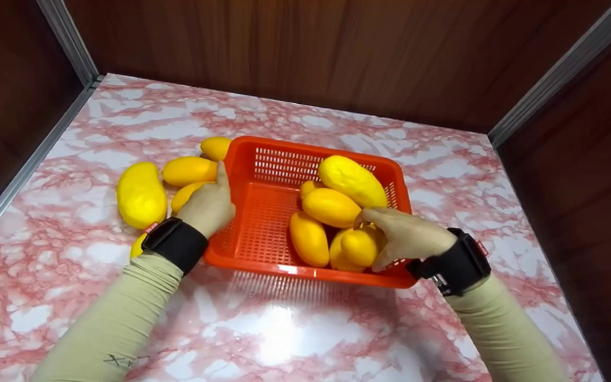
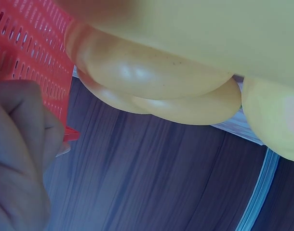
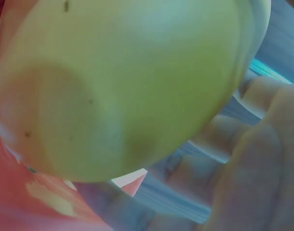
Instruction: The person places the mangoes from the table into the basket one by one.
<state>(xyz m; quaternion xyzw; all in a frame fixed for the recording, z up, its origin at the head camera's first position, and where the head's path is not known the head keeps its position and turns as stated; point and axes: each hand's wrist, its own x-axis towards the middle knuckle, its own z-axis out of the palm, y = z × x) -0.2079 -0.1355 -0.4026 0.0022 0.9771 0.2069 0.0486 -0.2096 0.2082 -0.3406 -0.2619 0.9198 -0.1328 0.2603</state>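
Note:
An orange-red slotted plastic basket (image 1: 263,212) sits mid-table, with several yellow mangoes heaped in its right half. At its left wall my left hand (image 1: 210,204) holds the rim; in the left wrist view the curled fingers (image 2: 21,134) are beside the slotted wall. My right hand (image 1: 409,236) reaches over the right rim and grips a mango (image 1: 361,246) at the near right corner. In the right wrist view this mango (image 3: 123,91) fills much of the picture, with fingers (image 3: 195,178) around its side. A larger, brighter yellow mango (image 1: 353,180) lies at the back.
Left of the basket lie several more mangoes, among them a big bright one (image 1: 141,195) and a smaller orange-yellow one (image 1: 189,171). The left hand partly hides some of them. Dark wood panels (image 1: 295,58) border the pink-and-white marbled table (image 1: 189,329) at the back and sides.

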